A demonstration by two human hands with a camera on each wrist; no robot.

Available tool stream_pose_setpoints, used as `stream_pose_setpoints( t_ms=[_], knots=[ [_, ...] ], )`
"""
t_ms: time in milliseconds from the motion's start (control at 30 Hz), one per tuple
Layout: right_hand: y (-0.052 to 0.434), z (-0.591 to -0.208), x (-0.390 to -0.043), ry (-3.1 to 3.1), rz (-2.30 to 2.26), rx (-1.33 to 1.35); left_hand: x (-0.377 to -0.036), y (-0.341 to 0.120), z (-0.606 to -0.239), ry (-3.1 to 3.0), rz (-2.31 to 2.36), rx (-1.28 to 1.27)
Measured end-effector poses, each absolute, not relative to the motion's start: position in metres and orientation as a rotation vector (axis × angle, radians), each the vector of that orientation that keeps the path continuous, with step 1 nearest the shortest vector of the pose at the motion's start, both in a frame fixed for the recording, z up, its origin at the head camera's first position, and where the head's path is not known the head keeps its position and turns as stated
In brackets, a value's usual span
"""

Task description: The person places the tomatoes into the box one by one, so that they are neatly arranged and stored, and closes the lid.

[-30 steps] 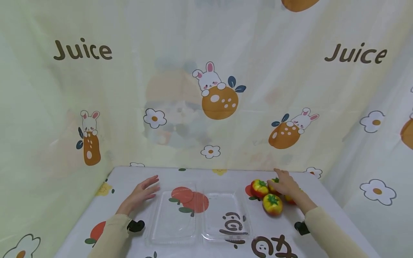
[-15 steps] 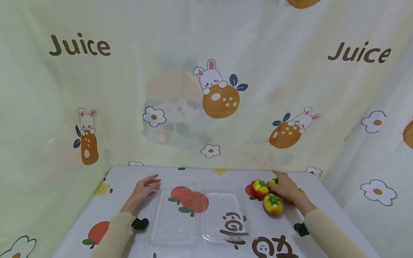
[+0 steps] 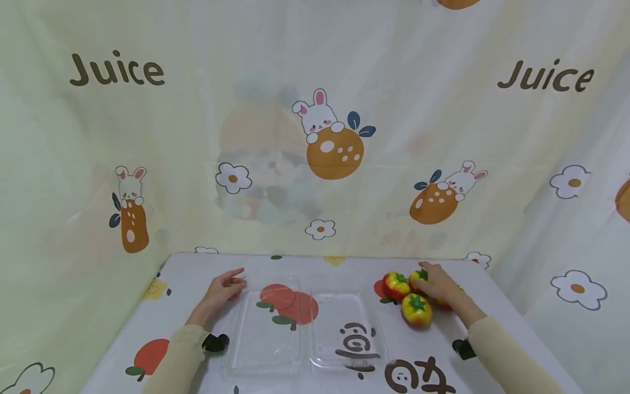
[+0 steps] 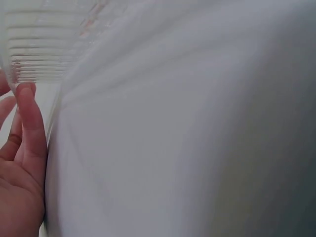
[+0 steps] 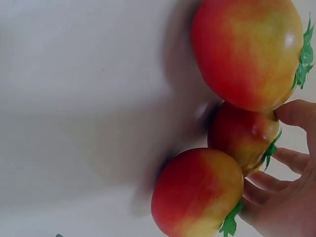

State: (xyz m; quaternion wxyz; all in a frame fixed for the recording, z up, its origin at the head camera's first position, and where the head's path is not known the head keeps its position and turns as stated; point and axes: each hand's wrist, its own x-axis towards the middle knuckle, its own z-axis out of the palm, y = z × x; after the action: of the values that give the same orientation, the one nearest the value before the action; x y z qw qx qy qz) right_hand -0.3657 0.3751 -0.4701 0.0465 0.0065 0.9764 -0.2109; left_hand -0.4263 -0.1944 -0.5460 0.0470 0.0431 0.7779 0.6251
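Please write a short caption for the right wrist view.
Right hand reaching around three red-and-yellow toy tomatoes with green stems on a white table.

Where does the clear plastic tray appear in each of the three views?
Head: clear plastic tray lies at bottom centre on the table, between both hands.
Left wrist: only its ribbed corner shows, top left, at the left hand's fingertips.
Right wrist: not in it.
Shared landmark: the white tablecloth.
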Motion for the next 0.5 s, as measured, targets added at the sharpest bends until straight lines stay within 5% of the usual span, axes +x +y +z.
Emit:
stream_pose_setpoints(
  t_ms=[500],
  knots=[
    [0.3828, -0.4733, -0.3685, 2.963, -0.68, -0.006, -0.4237, -0.1941, -0.5476, 2.403, 1.898, 0.094]
  ],
)
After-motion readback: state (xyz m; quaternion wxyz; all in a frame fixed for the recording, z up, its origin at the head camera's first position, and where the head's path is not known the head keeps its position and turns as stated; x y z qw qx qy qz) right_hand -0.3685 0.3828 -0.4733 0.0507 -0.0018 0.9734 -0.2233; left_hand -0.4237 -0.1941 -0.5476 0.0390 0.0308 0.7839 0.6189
